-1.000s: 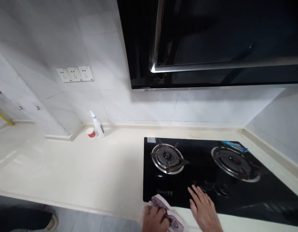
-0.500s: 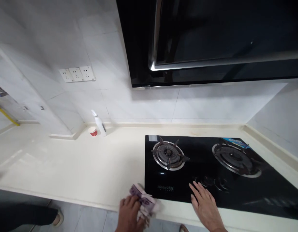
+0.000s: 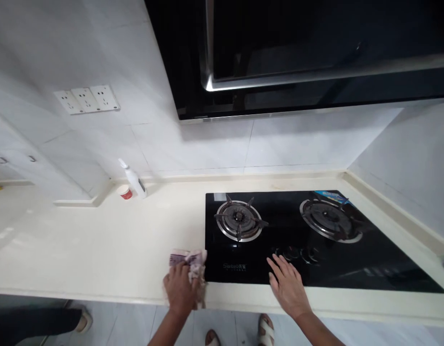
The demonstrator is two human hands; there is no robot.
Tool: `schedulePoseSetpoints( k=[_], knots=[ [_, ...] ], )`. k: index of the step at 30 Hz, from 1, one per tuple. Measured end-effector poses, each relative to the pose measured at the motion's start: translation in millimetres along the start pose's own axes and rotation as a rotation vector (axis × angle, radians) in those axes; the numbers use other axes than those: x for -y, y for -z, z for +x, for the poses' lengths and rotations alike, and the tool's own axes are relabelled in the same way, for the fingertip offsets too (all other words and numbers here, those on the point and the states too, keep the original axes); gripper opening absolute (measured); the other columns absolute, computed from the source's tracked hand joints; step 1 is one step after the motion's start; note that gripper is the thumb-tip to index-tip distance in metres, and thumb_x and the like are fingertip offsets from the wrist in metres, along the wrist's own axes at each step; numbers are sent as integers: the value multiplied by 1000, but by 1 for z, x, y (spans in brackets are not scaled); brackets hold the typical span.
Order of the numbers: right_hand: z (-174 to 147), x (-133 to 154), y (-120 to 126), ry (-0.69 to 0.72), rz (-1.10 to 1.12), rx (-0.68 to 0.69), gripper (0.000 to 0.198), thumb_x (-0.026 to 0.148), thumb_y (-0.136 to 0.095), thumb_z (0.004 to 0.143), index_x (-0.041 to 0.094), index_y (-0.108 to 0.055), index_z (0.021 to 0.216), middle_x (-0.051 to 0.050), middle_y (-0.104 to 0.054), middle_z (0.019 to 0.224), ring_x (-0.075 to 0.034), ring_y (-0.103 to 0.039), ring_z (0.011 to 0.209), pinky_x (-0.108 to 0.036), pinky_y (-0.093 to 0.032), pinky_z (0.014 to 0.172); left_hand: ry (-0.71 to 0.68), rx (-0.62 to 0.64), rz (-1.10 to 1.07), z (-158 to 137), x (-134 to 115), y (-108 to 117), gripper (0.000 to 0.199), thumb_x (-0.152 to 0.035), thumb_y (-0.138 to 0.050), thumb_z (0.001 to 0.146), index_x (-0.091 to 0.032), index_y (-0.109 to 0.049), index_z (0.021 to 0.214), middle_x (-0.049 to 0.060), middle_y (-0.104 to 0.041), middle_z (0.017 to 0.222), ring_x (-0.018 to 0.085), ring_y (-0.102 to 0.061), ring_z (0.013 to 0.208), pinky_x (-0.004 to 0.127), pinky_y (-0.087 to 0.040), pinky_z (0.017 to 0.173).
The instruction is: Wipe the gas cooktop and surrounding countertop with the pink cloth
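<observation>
My left hand [image 3: 180, 289] presses a white and purple cloth [image 3: 193, 259] onto the cream countertop [image 3: 150, 235], right beside the left edge of the black glass gas hob [image 3: 279, 216]. Its fingers curl over the cloth, which bunches up on the thumb side. My right hand [image 3: 289, 290] lies flat with fingers stretched out over the hob's front edge, fingertips close to the control knobs [image 3: 292, 253]. Nothing is in the right hand. The left burner [image 3: 239, 217] and the right burner [image 3: 330, 218] both carry dark pan supports.
A white spray bottle [image 3: 136, 182] and a small red and white cup [image 3: 125, 192] stand by the back wall. Over the hob hangs a black range hood [image 3: 279, 57]. Wall sockets [image 3: 87, 100] are at upper left. Another person's leg [image 3: 38, 319] shows at lower left.
My left hand has slid the cloth away from the front edge, up along the hob's left side. The right hand stays by the knobs. The view has shifted slightly.
</observation>
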State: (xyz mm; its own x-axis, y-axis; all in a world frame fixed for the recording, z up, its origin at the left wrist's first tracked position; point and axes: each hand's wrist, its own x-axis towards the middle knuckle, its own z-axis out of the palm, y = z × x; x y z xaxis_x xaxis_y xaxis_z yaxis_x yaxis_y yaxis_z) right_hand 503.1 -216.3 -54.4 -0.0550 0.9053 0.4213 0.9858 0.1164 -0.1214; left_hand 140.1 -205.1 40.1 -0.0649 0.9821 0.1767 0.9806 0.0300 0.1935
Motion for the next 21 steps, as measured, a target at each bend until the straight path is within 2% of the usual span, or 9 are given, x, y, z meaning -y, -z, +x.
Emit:
schedulePoseSetpoints(
  k=[2,4,9,13,17,19,21],
  knots=[
    [0,1,1,0,9,-3,45,33,-38,97,21,-59,135,-8,-55,146,-26,-42,140,-47,-29,115,-69,-26,-75,-12,-22,-9,17,-29,-56,86,-23,-66,98,8,-66,121,27,-55,110,42,-35,91],
    [1,1,1,-3,20,-9,45,34,-37,97,21,-60,134,-8,-56,144,-26,-43,139,-47,-30,115,-77,-74,-118,-22,-35,-15,16,-27,-57,85,-22,-65,99,8,-66,119,27,-55,109,42,-35,91],
    [2,3,0,-16,37,-13,46,35,-36,97,20,-60,134,-8,-56,144,-27,-43,139,-47,-30,114,-154,-72,-201,-40,-38,-13,17,-28,-60,83,-22,-64,98,7,-66,114,25,-57,105,39,-37,89],
    [1,2,-1,-11,62,-2,45,35,-39,97,20,-61,134,-9,-54,146,-27,-39,142,-48,-28,115,-103,-48,-225,-49,-43,-11,11,-28,-58,83,-23,-63,92,4,-66,101,22,-59,96,36,-39,84],
    [1,2,0,-9,106,11,45,35,-41,97,20,-60,135,-10,-53,147,-28,-38,143,-48,-26,116,-41,-124,-277,-47,-64,-8,14,-27,-51,87,-23,-64,91,4,-67,91,21,-60,92,33,-41,79],
    [2,3,3,-18,139,24,44,34,-42,97,20,-60,135,-10,-53,147,-28,-37,143,-48,-26,117,-46,-170,-282,-40,-83,-7,18,-29,-50,88,-22,-65,95,6,-68,96,21,-60,95,34,-42,80],
    [3,6,6,-31,177,33,43,32,-44,97,20,-60,135,-10,-53,147,-28,-37,143,-49,-26,117,-76,-166,-263,-31,-108,-10,25,-31,-54,87,-21,-67,106,9,-67,113,24,-59,105,37,-43,87]
  ],
)
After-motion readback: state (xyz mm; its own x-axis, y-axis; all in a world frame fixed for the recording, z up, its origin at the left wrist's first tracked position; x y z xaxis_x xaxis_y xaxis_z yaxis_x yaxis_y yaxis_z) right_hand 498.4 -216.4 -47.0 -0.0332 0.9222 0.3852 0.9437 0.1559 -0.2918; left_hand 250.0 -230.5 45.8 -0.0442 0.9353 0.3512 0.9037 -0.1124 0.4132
